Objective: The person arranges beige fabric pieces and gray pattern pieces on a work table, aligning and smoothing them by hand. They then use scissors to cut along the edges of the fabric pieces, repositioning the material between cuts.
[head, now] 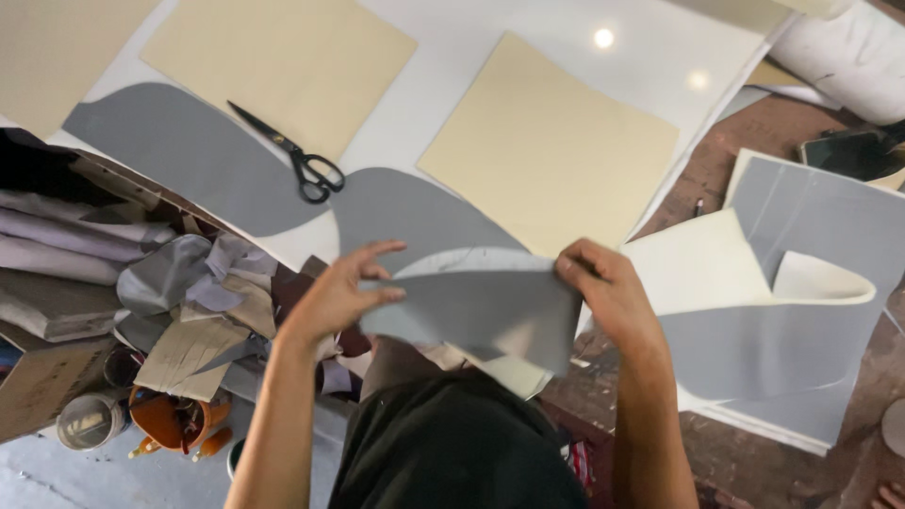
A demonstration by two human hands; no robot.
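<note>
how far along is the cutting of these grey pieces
Done: two curved grey pieces lie cut on the white table, scissors set down. In hand: left hand and right hand hold another grey piece. Left: two tan sheets look uncut.

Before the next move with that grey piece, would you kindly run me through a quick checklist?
1. Left hand grips the grey piece at its left edge: ok.
2. Right hand grips its right edge: ok.
3. Piece lifted off the table: ok.
4. Scissors lie apart from both hands, on the table: ok.
5. Piece flat, uncreased: not ok, its top edge curls.
6. Underside of the piece clean: cannot tell, hidden.
</note>
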